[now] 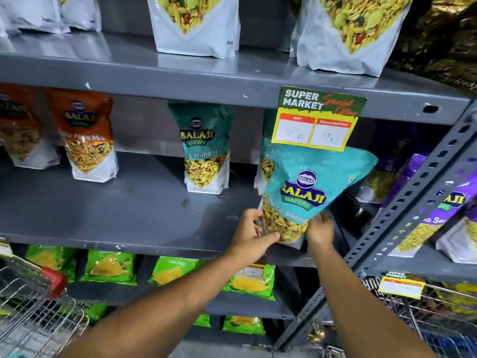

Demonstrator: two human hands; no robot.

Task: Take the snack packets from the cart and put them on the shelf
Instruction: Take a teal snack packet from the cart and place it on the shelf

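A teal Balaji Khatta Mitha snack packet (307, 192) is held by both of my hands at the front right of the grey middle shelf (129, 213), tilted to the right. My left hand (251, 235) grips its lower left corner, my right hand (320, 229) its lower right edge. Behind it stands another teal packet (265, 164), mostly hidden, and a third teal packet (206, 148) stands further left. The wire cart (36, 306) with a red handle is at the lower left; its contents cannot be seen.
Two orange Balaji packets (87, 135) stand at the shelf's left. White pouches (196, 21) fill the upper shelf, green packets (111, 267) the lower one. A price card (317, 120) hangs over the held packet. A slotted upright (413, 202) and purple packets (438, 215) are on the right.
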